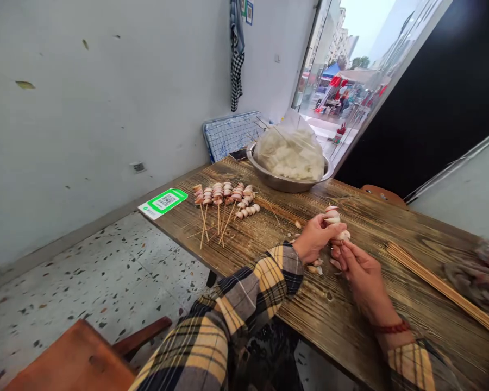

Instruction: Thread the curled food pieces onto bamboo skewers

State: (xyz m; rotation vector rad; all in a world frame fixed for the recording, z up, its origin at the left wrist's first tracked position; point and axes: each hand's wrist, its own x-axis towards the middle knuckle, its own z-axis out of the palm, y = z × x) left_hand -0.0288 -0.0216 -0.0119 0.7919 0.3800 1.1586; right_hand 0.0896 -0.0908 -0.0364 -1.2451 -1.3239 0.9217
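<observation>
My left hand (315,236) is closed around a skewer of garlic cloves (332,214), several pale and pinkish cloves stacked along it. Just below, my right hand (361,269) pinches the lower end of that skewer, close to the bottom clove; the stick itself is mostly hidden by fingers. Loose garlic cloves and skins (315,269) lie on the wood under my hands. To the left rests a row of finished-looking garlic skewers (218,194), their bare sticks pointing toward the near table edge.
A metal basin (289,184) with a clear plastic bag (289,155) of pale contents stands at the back of the wooden table (264,255). A bundle of bare bamboo sticks (444,285) lies at right, near a greyish cloth (468,282). A green QR card (163,202) marks the left corner.
</observation>
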